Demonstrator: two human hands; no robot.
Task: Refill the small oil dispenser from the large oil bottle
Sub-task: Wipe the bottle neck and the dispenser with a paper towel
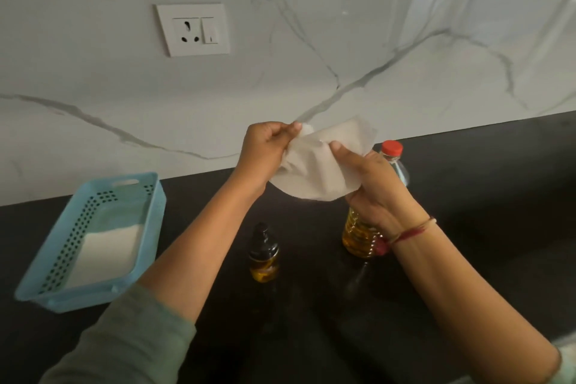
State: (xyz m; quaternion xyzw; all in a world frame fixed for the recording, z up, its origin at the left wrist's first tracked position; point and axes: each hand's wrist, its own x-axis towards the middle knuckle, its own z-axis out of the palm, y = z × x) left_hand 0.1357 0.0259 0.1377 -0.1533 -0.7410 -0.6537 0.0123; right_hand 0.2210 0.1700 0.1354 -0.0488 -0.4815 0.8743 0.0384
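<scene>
- Our left hand (265, 146) and right hand (374, 184) are both raised above the worktop (467, 196), with a tissue (318, 165) spread between them.
- The left fingers (290, 129) pinch the tissue's upper left edge. The right thumb presses on its middle while the rest of that hand curls under its lower right edge. Neither hand is free.
- The dispenser (263, 254) stands upright on the worktop, well below the fingers and nearer to us, between our two forearms. Its dark top is on, and some oil shows low inside.
- The bottle (358, 237) stands upright just below and behind the right hand, which hides its middle. Its red cap (392, 148) shows just to the right of the right fingers and is in place.
- Both containers have their long axes vertical. The right hand is much the nearer to the bottle, and the left forearm passes closer to the dispenser.
- We judge that pouring has not begun, since both containers look closed. The next move depends on freeing a hand from the tissue, and the right one could then drop almost straight down onto the bottle.
- A blue basket (152, 196) holding white sheets lies well to the left of the left fingers.
</scene>
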